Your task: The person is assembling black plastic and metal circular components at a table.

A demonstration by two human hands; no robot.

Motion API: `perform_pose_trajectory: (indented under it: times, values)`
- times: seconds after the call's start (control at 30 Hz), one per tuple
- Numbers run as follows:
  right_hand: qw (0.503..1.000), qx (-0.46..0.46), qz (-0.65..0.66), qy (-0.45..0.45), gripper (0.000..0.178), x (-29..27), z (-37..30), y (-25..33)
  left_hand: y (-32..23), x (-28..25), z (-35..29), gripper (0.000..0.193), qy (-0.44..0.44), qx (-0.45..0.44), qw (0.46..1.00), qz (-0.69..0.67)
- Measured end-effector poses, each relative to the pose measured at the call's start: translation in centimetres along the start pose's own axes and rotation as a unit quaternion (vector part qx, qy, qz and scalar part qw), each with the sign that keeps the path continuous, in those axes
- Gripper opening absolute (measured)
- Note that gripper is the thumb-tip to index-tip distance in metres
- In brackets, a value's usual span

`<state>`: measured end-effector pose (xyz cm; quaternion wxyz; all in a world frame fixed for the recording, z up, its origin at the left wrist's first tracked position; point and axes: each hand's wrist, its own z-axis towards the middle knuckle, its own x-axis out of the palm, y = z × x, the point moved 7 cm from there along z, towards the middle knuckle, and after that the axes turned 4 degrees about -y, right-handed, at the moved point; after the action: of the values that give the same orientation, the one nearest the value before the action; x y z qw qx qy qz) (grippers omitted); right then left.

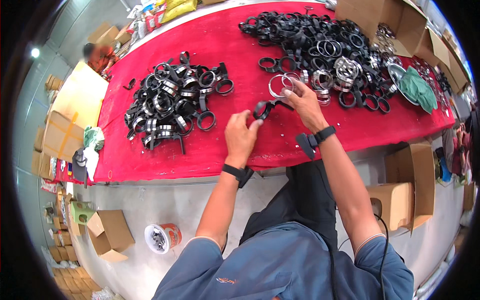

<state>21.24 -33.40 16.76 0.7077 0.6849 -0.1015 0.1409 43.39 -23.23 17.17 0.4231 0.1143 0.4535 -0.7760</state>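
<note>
On the red counter (pixel 240 60), between the two piles (pixel 167 102) (pixel 325 45) and just ahead of the left hand (pixel 239 137): black ring (pixel 260 110) with what looks like a dark arm running off toward the right hand (pixel 305 105). With left fingers (pixel 255 126) loosely parted, close about the band's near side; cannot tell whether touching. With right fingers (pixel 301 87) pinched together on the rim of a thin silver ring (pixel 270 86), above the counter. Judged light, stiff and smooth, so perhaps slippery; best gripped across the band wall, thumb opposite fingertip, clear of the arm. As for the silver ring: judged lighter, springy, liable to bend under hard squeezing; better held at one edge.
</note>
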Motion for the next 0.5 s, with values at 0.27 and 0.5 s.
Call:
perform_pose_trajectory:
  times: [0.27,0.5]
  values:
    - [0.996,0.068,0.050,-0.030,0.054,-4.5,-6.3,0.2,-2.1,-0.4,0.5,0.050,0.021,-0.018,0.997,-0.066]
    - [0.992,0.102,0.064,0.031,0.044,-2.1,-9.7,-0.2,-6.9,3.5,-0.9,0.032,0.308,-0.203,0.822,-0.434]
